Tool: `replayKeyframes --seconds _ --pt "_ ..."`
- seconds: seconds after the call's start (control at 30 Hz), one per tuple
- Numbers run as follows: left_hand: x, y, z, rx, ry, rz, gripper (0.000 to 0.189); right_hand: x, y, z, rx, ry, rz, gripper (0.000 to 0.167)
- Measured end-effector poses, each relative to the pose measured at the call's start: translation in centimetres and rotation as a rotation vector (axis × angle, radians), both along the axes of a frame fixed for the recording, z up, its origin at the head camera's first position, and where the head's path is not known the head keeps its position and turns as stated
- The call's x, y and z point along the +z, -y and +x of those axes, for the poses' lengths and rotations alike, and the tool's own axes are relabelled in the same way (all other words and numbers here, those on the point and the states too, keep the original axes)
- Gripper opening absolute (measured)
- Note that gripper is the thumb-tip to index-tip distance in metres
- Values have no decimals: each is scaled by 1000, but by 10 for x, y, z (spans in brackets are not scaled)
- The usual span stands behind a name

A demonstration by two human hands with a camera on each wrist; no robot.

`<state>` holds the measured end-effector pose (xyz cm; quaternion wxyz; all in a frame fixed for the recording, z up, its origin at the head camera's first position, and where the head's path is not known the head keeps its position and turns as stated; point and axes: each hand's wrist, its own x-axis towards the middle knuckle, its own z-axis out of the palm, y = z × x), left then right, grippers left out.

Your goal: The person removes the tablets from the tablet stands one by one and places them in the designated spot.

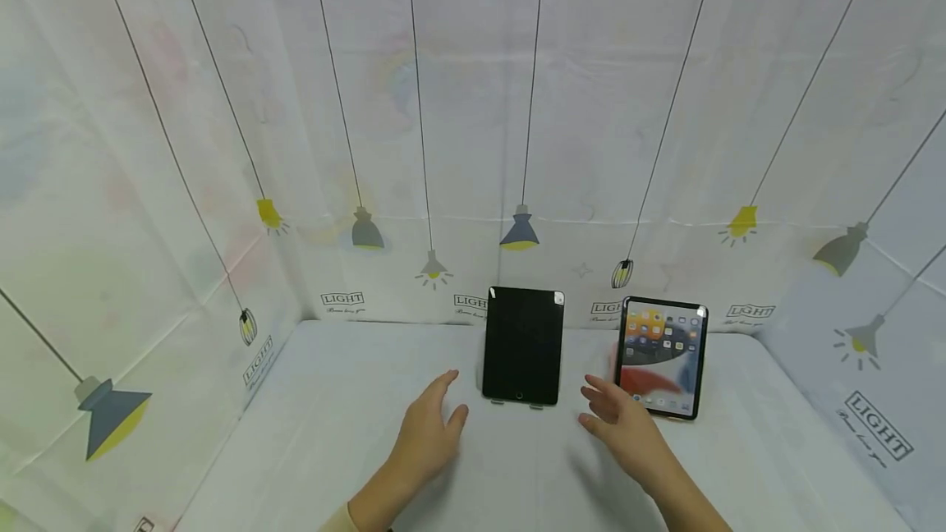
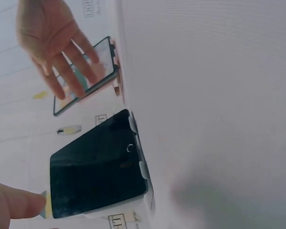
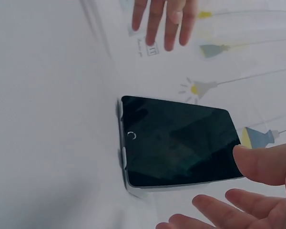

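"At the far side of the counter (image 1: 510,474), what does the head view show?"

"The dark tablet (image 1: 522,347) and, to its right, the lit tablet (image 1: 661,355). Both lean back near a wall cloth (image 1: 473,105) printed with lamps (image 1: 521,231)."

"And nearer?"

"The left grip (image 1: 429,437), a bare hand, is near and left of the dark tablet. Thumb and fingers are well apart, with hold of nothing. The right grip (image 1: 628,429) is near, mostly between the tablets, partly covering the lit tablet's lower left corner. Its fingers are loosely bent and hold nothing."

"Does it touch the lit tablet?"

"I cannot tell, but both hands are clear of the dark tablet."

"Left wrist view?"

"Two pale clips (image 2: 143,170) sit at the dark tablet's lower edge. The left thumb is just left of that tablet's upper part. Across on the right, the right palm shows, fingers straight and slightly spread in front of the lit tablet."

"Right wrist view?"

"The dark tablet again, its round button (image 3: 131,135) by the lower edge. The right thumb overlaps its upper right corner, fingers extended along its right. Left fingers reach down beyond its left side, empty."
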<state>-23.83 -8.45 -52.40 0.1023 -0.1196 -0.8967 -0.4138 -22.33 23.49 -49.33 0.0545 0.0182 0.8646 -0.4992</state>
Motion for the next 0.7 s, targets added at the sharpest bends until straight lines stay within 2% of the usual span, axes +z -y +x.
replayKeyframes --seconds 0.17,0.27,0.37,0.6,0.7 --pt "6 3 -5 -84 116 196 45 4 -4 -3 -25 32 -188 63" --pt "8 4 -9 -115 164 252 44 5 -5 -6 -37 50 -262 61" --pt "8 6 -13 -131 195 292 43 5 -7 -10 -44 64 -303 60" --pt "11 7 -32 -156 339 551 44 7 -11 -20 -44 42 -343 58" --pt "14 7 -38 -147 379 604 44 7 -10 -25 -45 43 -350 58"
